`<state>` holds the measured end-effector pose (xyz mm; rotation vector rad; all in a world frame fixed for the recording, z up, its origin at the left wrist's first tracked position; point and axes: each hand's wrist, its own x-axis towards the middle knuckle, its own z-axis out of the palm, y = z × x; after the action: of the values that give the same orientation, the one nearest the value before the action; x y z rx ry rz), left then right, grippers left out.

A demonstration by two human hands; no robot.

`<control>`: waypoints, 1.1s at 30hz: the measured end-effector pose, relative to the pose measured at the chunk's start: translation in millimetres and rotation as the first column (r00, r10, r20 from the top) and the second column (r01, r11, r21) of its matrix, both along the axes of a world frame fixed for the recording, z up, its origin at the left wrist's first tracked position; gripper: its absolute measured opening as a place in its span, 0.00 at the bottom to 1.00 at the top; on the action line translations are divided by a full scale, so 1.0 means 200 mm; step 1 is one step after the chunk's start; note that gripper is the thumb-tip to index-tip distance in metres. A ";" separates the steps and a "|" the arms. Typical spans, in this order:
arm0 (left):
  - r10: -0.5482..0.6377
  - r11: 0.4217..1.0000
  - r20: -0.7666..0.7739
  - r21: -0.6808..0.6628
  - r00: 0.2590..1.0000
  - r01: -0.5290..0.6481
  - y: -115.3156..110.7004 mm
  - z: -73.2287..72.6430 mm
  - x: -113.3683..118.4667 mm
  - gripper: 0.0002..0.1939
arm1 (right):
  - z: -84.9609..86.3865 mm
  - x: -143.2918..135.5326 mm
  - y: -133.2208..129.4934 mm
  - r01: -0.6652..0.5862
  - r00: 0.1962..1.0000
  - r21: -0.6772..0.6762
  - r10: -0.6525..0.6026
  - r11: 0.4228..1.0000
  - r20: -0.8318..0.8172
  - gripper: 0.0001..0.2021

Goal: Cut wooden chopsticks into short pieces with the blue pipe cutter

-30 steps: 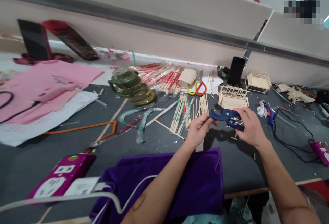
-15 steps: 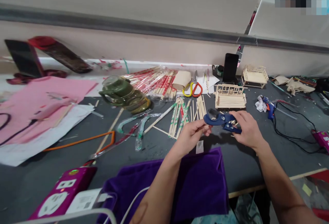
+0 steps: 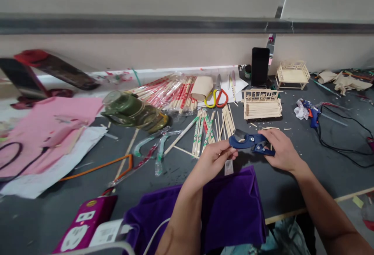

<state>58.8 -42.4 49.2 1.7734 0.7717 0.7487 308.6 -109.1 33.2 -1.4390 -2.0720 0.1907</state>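
My right hand point(image 3: 282, 149) is wrapped around the handles of a blue hand-held pipe cutter point(image 3: 248, 141). The cutter's curved jaw and blade point left, over the dark table. At the jaw's tip my left hand point(image 3: 214, 159) is closed in a pinch, its fingers touching or right beside the jaw; whatever lies between them is hidden. Just beyond the cutter lie thin wooden sticks point(image 3: 228, 120) and paper-wrapped chopsticks point(image 3: 201, 130). A small bench made of sticks point(image 3: 262, 108) stands behind my right hand, with tiny cut bits in front of it.
A purple cloth point(image 3: 233, 212) lies under my forearms. Further back are scissors point(image 3: 217, 98), a phone point(image 3: 260, 67) and a second stick-built seat point(image 3: 292, 76). A green-lidded jug point(image 3: 137, 112) lies to the left. At right rests a blue glue gun point(image 3: 313, 115) with a trailing cord.
My view has tilted downward, so the wall's upper edge has left the frame. Both hands and the cutter keep nearly the same pose over the table.
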 end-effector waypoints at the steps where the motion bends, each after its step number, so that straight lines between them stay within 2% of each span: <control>1: -0.001 1.000 -0.003 -0.005 1.000 0.000 0.00 0.00 0.00 0.12 | 0.00 0.00 0.00 -0.001 1.000 -0.001 0.001 1.000 -0.004 0.31; 5: 0.012 1.000 -0.037 -0.004 0.999 -0.013 0.01 0.01 -0.02 0.14 | -0.01 -0.02 0.00 0.000 1.000 -0.010 -0.001 1.000 -0.028 0.29; 9: 0.053 0.999 -0.072 -0.004 0.996 -0.054 0.00 0.04 -0.02 0.16 | -0.01 -0.03 0.00 0.006 0.997 -0.062 -0.011 0.998 -0.075 0.30; 16: 0.195 0.981 0.013 -0.008 0.981 -0.195 -0.03 0.06 0.01 0.18 | -0.02 -0.06 -0.01 -0.008 0.995 -0.052 0.003 0.999 -0.100 0.32; 25: 0.152 0.987 -0.010 0.045 0.988 -0.152 -0.03 0.06 0.00 0.17 | -0.04 -0.06 -0.01 -0.008 0.998 -0.037 0.005 0.999 -0.066 0.31; 33: 0.143 0.990 0.005 0.009 0.990 -0.143 -0.04 0.05 -0.01 0.20 | -0.05 -0.10 -0.02 -0.029 0.983 -0.082 0.014 0.996 -0.182 0.33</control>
<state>56.9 -50.8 59.8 1.7374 0.9005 0.8518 289.0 -114.1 23.9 -1.3940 -1.9517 0.4069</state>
